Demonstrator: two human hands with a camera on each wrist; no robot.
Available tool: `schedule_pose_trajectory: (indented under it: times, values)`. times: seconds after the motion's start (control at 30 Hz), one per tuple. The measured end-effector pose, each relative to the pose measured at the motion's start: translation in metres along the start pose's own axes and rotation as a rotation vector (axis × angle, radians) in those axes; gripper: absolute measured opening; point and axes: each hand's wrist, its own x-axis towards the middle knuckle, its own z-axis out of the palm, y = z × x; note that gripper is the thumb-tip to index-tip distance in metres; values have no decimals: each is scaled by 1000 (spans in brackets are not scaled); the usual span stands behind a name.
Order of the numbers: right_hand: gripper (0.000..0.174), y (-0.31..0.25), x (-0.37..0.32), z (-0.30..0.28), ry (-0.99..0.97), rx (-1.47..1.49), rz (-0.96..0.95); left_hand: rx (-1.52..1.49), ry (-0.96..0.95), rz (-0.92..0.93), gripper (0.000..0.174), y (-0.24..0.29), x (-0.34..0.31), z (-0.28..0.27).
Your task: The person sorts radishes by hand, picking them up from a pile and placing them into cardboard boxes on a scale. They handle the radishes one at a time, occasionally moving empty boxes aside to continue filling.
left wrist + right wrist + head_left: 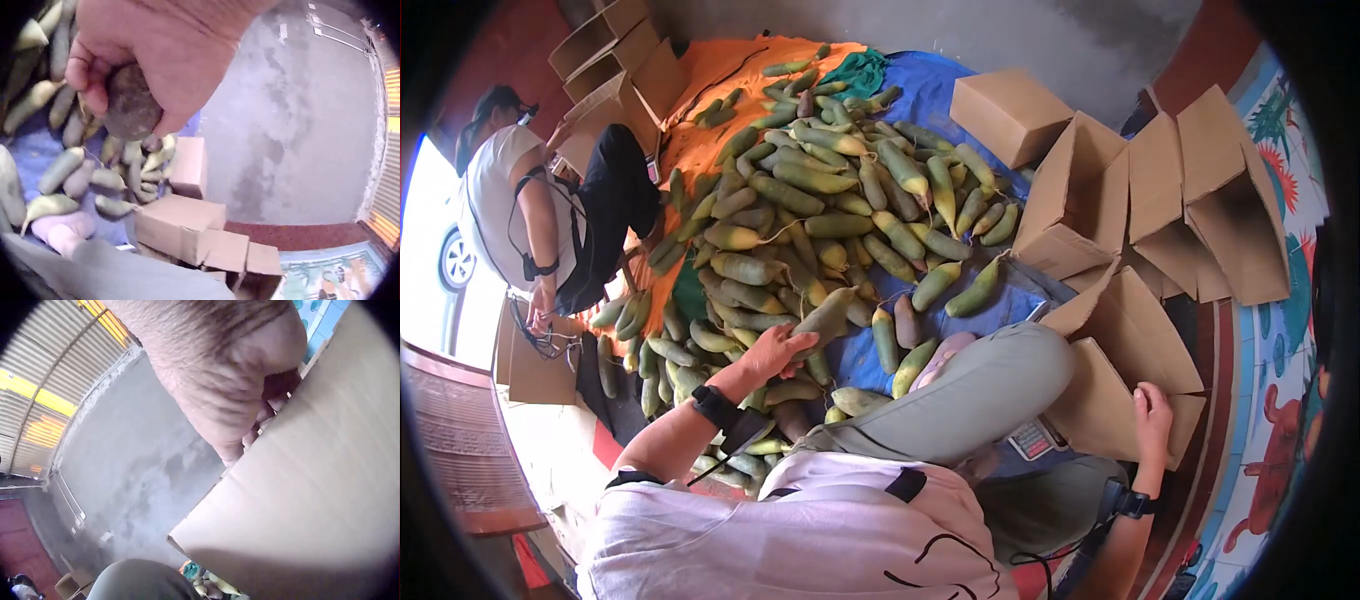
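My left hand (775, 355) grips a thick green radish (827, 313) above the near side of a big radish pile (800, 180). From the left wrist, the radish's dull, rounded end (132, 105) pokes out between thumb and fingers. On the other side, my right hand (1152, 420) holds the rim of an open cardboard box (1090, 405) beside my knee. In the right wrist view its fingers (265, 412) bend over the top edge of the box wall (312, 487). The box's inside is partly hidden by its flaps.
More open boxes (1200, 200) stand at the right, beside a closed-looking carton (1010, 115). Orange (735, 75) and blue sheets (925, 75) lie under the radishes. A calculator (1032, 440) sits by my leg. Another person (525, 200) squats at the left, near stacked boxes (615, 60).
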Motion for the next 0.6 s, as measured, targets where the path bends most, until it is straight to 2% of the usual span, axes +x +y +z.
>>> schedule_pose_trajectory:
  times: [0.03, 0.07, 0.17, 0.2, 0.27, 0.33, 0.4, 0.43, 0.47, 0.57, 0.6]
  values:
    - [23, -2, -3, -2, 9, -19, 2, -29, -100, 28, 48, 12, 0, 6]
    - [23, -3, -7, -5, 17, -21, 5, -26, -104, 36, 48, 24, -3, 13]
    - [22, -10, -17, -11, 24, -75, 29, -56, -245, 241, 55, 60, -21, 33]
    - [23, -17, -19, -13, 41, -2, 57, -54, -247, 248, 55, 70, -25, 38]
    - [25, -41, -24, -19, 57, 69, 84, -27, -421, 310, 57, 86, -33, 47]
    - [31, -79, -25, -26, 85, 135, -37, -14, -453, 314, 54, 105, -53, 58]
    - [46, -122, -30, -32, 35, 110, -141, 7, -685, 332, 54, 119, -63, 68]
    - [51, -142, -31, -31, 15, 93, -186, -21, -742, 326, 51, 116, -62, 76]
    - [61, -153, -32, -28, -36, 82, -307, 47, -816, 340, 52, 118, -61, 82]
    - [68, -184, -38, -16, -135, 40, -547, 66, -916, 346, 54, 122, -70, 98]
    - [67, -191, -38, -14, -158, 44, -613, 99, -1032, 357, 57, 123, -70, 103]
